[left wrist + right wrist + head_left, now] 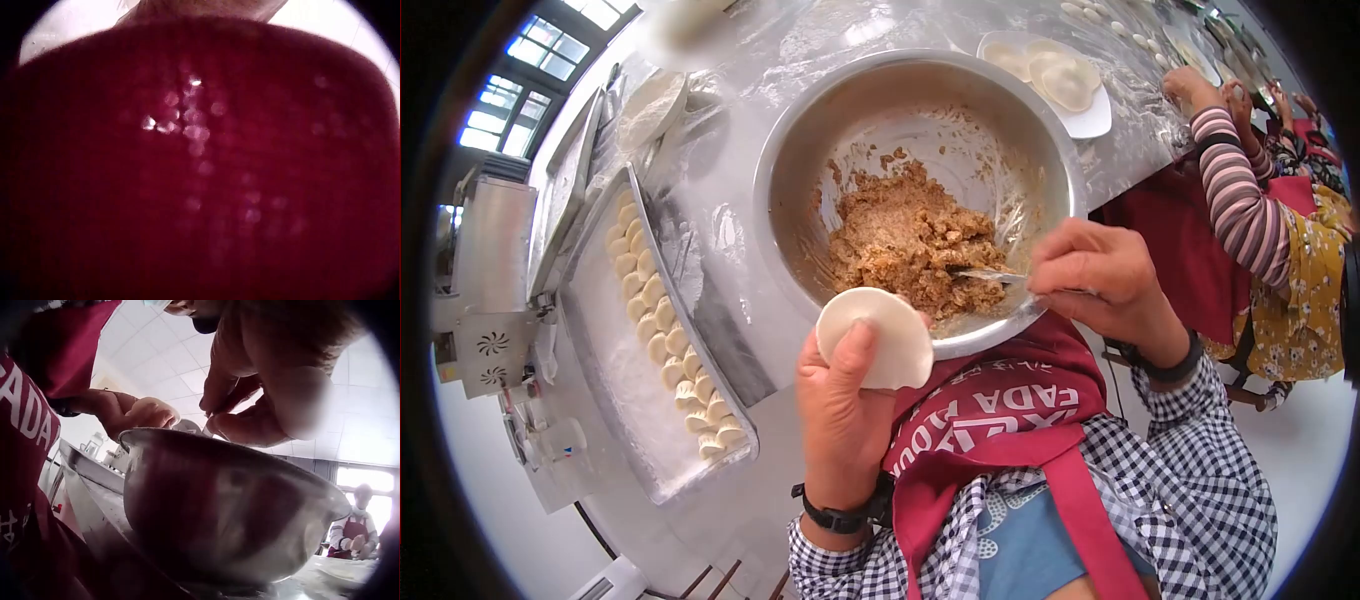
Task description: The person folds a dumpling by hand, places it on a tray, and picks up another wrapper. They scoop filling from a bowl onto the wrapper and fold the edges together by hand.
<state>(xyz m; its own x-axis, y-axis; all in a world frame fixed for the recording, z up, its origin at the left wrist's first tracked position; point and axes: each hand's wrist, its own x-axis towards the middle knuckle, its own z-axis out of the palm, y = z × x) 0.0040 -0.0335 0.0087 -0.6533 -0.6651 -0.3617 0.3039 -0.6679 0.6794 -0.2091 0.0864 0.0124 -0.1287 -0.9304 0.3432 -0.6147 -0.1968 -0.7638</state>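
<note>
My left hand (845, 420) holds a round white dumpling wrapper (880, 340) at the bowl's near rim, with the thumb lying on its face. My right hand (1100, 280) grips a metal spoon (990, 275) over the right side of the rim; the spoon's far end is in the brown minced filling (915, 225). That filling is heaped in a wide steel bowl (785, 150), whose outer wall shows large in the right wrist view. Red apron cloth (200, 187) fills nearly all of the left wrist view, hiding the left hand's work.
Left of the bowl, a metal tray (615, 390) carries rows of folded dumplings (665, 345). Behind the bowl to the right, a white plate (1090, 122) bears more wrappers (1065, 80). Flour dusts the table. Another person in a striped sleeve (1240, 200) works at the right.
</note>
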